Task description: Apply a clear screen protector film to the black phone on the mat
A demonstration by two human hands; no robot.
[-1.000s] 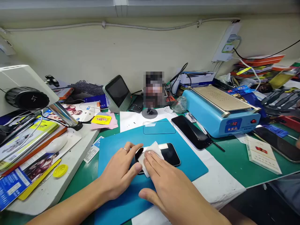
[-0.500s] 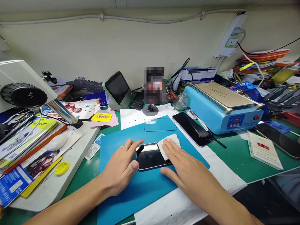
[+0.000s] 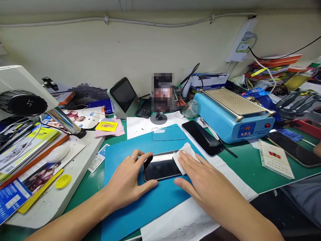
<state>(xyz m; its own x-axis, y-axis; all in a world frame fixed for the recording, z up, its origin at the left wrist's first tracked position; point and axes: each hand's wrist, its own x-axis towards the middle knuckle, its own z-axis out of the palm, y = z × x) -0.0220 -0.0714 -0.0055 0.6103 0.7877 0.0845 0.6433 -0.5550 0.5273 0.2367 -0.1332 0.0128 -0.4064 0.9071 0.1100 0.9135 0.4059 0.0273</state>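
Note:
A black phone (image 3: 160, 168) lies screen up on a blue mat (image 3: 150, 204). My left hand (image 3: 127, 179) steadies the phone's left end, fingers round its upper edge and thumb along its lower edge; a ring shows on one finger. My right hand (image 3: 200, 179) lies flat with its fingers pressing a white wipe (image 3: 184, 152) onto the phone's right end. A clear glass sheet (image 3: 168, 134) rests at the mat's far edge.
A second black phone (image 3: 200, 137) lies to the right beside a blue heating machine (image 3: 233, 117). A small grey screen device (image 3: 122, 97), a glass jar (image 3: 190, 109), a white stand with papers (image 3: 62, 187) at left, and another phone (image 3: 291, 149) surround the mat.
My right hand slid the wipe from the phone's left part across to its right end. My left hand kept hold of the left end, its thumb shifting along the lower edge.

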